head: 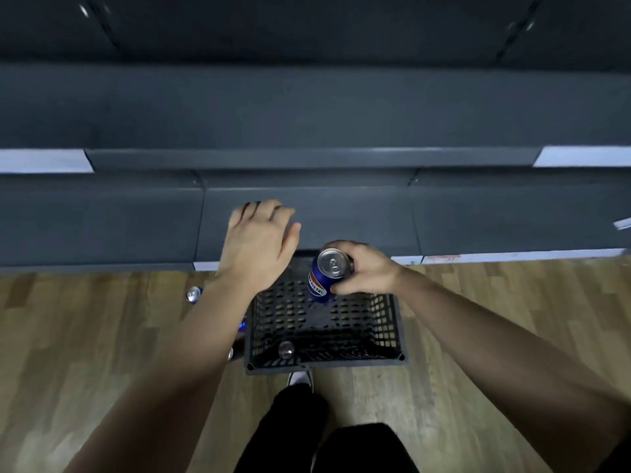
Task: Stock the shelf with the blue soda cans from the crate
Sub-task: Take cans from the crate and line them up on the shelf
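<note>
My right hand (367,269) grips a blue soda can (322,278) with a silver top, held tilted above the far end of a black plastic crate (386,322) on the floor. One more can (286,349) lies in the crate's near left corner. My left hand (259,237) hovers palm down, fingers spread and holding nothing, over the front of the dark grey lower shelf (341,216). A second grey shelf (307,107) runs above it.
Loose blue cans (194,295) lie on the wooden floor left of the crate, some partly hidden by my left forearm. My dark trouser legs and a shoe (300,378) stand just behind the crate. White price strips (44,161) mark the shelf edges.
</note>
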`<action>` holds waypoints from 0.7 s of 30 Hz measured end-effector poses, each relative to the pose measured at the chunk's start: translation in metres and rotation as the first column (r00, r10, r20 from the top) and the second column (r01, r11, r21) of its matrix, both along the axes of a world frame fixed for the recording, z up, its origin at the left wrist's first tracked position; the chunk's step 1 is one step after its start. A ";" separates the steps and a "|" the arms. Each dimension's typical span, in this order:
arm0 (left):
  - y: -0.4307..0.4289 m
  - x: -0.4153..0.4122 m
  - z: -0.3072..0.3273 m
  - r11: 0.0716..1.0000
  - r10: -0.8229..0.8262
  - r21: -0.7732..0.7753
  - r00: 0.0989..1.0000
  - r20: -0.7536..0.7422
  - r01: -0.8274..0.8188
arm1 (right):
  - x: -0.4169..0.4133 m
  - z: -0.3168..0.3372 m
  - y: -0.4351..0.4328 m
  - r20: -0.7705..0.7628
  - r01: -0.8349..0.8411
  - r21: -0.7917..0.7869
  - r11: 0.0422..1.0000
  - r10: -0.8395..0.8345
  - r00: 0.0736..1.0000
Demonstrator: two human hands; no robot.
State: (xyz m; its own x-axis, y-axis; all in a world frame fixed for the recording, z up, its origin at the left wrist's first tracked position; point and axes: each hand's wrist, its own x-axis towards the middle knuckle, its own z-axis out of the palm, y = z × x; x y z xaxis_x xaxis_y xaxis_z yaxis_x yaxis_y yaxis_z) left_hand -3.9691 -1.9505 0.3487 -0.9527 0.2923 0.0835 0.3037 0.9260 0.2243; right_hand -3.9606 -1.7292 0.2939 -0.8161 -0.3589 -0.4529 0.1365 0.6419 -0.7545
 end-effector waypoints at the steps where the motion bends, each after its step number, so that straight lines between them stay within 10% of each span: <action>1: 0.001 -0.004 0.022 1.000 -0.007 0.002 1.000 -0.012 0.007 | -0.003 0.026 0.001 -0.010 0.009 -0.005 1.000 -0.009 1.000; 21: 0.041 -0.075 0.241 0.982 -0.169 0.035 0.941 -0.294 0.187 | -0.065 0.313 0.047 -0.394 0.199 -0.060 0.978 -0.207 0.895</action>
